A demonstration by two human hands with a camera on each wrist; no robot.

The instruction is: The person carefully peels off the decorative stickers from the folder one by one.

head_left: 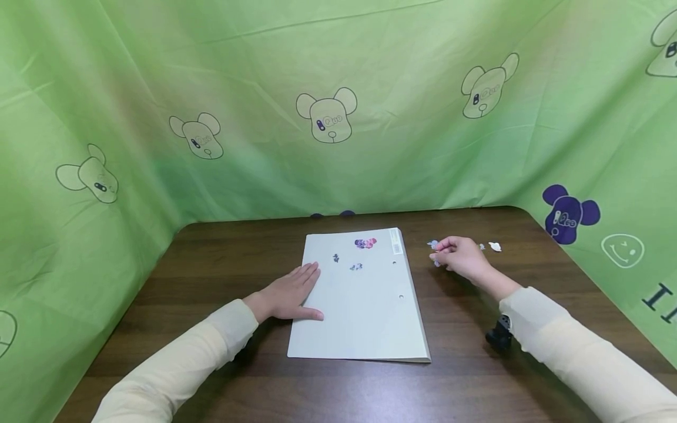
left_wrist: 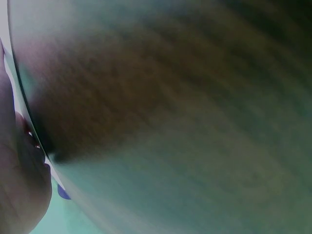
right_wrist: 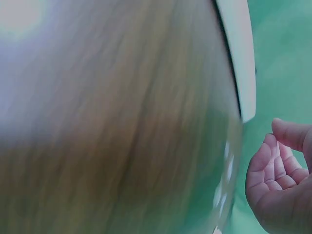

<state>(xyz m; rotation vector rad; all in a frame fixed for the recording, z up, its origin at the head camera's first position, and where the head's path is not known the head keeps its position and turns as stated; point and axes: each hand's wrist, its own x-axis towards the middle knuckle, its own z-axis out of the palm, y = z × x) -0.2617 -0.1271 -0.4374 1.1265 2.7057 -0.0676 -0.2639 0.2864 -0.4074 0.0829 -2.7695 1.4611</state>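
Note:
A white folder [head_left: 365,317] lies on the brown table, with a pink and purple sticker [head_left: 365,243] and two smaller stickers, one dark [head_left: 335,258] and one pale [head_left: 357,267], on its upper part. My left hand [head_left: 290,294] rests flat on its left edge, fingers straight and thumb apart. To the right of the folder, my right hand [head_left: 461,257] has thumb and index finger brought close together beside small bluish stickers, one above [head_left: 432,244] and one below [head_left: 436,264] the fingertips. Whether the fingers pinch a sticker cannot be made out. The right wrist view shows the curled fingers [right_wrist: 280,170].
Beyond my right hand lie a small pale sticker [head_left: 482,247] and a white cut-out piece [head_left: 495,247]. The folder has a label [head_left: 395,241] and two punched holes along its right side. A green curtain [head_left: 254,176] with bear heads surrounds the table [head_left: 211,258].

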